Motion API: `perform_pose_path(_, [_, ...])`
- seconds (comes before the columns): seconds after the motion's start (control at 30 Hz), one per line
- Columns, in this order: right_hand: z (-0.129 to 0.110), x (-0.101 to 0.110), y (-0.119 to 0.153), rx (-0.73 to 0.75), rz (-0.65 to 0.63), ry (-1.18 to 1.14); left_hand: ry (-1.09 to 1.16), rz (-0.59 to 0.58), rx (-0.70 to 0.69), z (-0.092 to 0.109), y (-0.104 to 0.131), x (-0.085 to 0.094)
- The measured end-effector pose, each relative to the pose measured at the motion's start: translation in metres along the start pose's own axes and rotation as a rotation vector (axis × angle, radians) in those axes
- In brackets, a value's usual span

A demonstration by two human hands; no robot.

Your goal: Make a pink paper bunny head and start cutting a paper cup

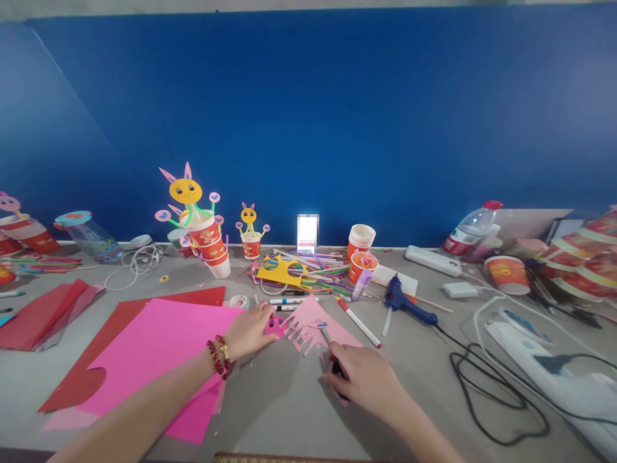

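Note:
My left hand point(251, 329), with a beaded bracelet at its wrist, has its fingers closed on a small magenta paper cutout point(275, 326) with dark spots like eyes. My right hand point(359, 373) grips scissors point(326, 334); their dark handles are partly hidden by the fingers. The blades point away from me over a light pink paper sheet point(332, 316) with a jagged, cut-up edge. A small blue-marked pink piece point(318, 325) lies at the blade tips.
Magenta paper point(164, 360) and red paper point(81, 373) cover the left side. A blue glue gun point(407, 303), with its black cord, and a red-capped marker point(359, 323) lie at right. Cup figures point(200, 235) and a lit phone point(307, 232) stand behind; a power strip point(544, 373) is far right.

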State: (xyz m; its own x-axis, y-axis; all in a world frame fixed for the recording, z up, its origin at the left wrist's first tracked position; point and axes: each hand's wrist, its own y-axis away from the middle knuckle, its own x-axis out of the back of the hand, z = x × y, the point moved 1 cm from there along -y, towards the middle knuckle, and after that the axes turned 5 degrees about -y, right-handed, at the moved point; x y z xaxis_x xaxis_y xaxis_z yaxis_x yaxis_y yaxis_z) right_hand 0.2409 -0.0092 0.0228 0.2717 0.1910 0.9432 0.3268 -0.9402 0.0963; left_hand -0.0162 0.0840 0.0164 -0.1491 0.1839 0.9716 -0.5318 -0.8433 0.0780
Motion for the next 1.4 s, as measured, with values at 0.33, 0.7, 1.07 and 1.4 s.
perform_pose_path(0.33, [0.003, -0.002, 0.001, 0.021, 0.012, -0.021, 0.058, 0.06, 0.024, 0.004, 0.013, 0.0])
perform_pose_path(0.7, [-0.012, 0.018, -0.002, 0.042, 0.126, -0.392, 0.227, 0.187, -0.168, 0.032, 0.037, 0.019])
perform_pose_path(1.07, [-0.033, 0.005, -0.002, 0.087, 0.337, -0.629, 0.709, 0.169, -0.136, 0.071, 0.028, 0.01])
perform_pose_path(1.4, [-0.041, -0.002, -0.002, 0.246, 0.189, -0.695, 0.79, 0.11, -0.268, 0.085, 0.031, -0.002])
